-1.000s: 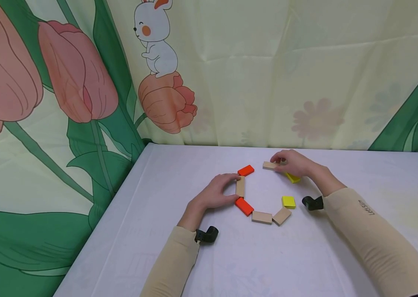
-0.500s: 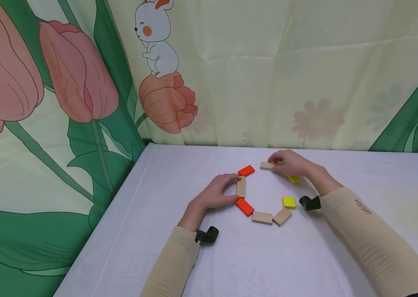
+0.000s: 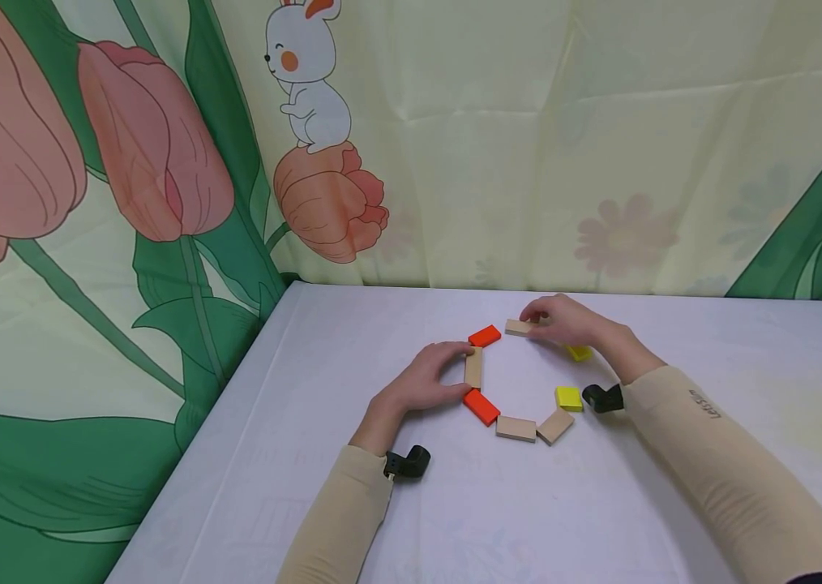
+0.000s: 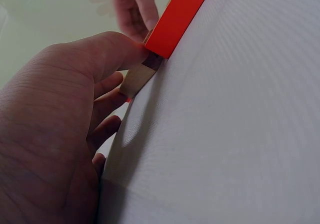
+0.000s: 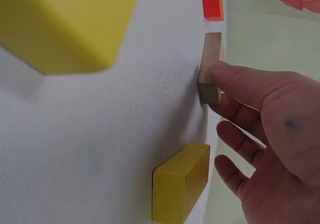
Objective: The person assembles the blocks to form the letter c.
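Note:
At the back of the loose ring of blocks, my right hand [image 3: 567, 321] pinches a plain wooden block [image 3: 516, 328] between thumb and fingers; in the right wrist view this wooden block [image 5: 211, 59] is low over the cloth. A gap separates it from a red block [image 3: 485, 336] to its left. On the left side, my left hand [image 3: 421, 377] spans another plain wooden block [image 3: 473, 369], thumb at its near end and a fingertip at its far end. The thumb also lies right at the corner of the near red block [image 3: 481, 406], seen close in the left wrist view.
Two wooden blocks [image 3: 516, 428] lie end to end at the front of the ring. A yellow block [image 3: 568, 397] follows on the right, and another yellow block [image 3: 580, 353] sits partly behind my right hand. White cloth covers the table [image 3: 447, 511]; a printed curtain [image 3: 498, 162] hangs behind.
My right hand has slid left with its wooden block, narrowing the gap to the far red block. More of the back yellow block's left side is covered. The left hand stays put.

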A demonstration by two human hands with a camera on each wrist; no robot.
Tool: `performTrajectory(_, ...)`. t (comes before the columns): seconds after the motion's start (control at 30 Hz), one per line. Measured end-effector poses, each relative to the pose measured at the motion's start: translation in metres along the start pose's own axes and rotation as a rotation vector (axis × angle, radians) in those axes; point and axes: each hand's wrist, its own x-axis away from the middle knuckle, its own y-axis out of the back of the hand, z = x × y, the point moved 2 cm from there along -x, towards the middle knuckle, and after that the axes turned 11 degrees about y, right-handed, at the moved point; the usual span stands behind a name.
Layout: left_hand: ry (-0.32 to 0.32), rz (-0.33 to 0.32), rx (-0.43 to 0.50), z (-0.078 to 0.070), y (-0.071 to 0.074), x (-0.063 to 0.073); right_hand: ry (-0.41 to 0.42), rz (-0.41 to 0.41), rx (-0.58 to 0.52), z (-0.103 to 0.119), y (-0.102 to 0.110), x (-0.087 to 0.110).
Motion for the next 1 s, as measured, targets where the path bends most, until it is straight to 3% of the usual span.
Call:
performTrajectory(0.53,-0.003,0.005,0.0,-0.0012,0.0011,-0.0001,0.03,0.017,0.023,0.0071,-0.0016,-0.0068)
performTrajectory(1.0,0.013,0.01,-0.001,-0.0022,0.0009,0.0003,0.003,0.016,0.036,0.0043,-0.0049,-0.0102)
